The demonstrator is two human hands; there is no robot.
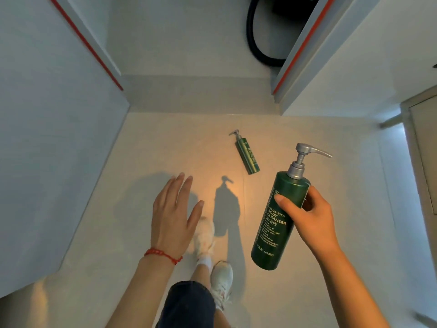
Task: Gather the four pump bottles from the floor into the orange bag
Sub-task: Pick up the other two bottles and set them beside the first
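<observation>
The right hand (307,216) grips a large green pump bottle (279,218) in the air while the left hand (175,214) hangs flat and empty, so next seems to be reaching for the slim bottle (247,153) lying on the floor (165,150), with no orange bag in view.

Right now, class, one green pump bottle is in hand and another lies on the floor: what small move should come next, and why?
Probably reach the left hand forward and down to the bottle on the floor. That hand is open and holds nothing, while the right hand already grips the large green bottle. The orange bag is not in view, so picking up the loose bottle looks like the nearest useful step.
</observation>
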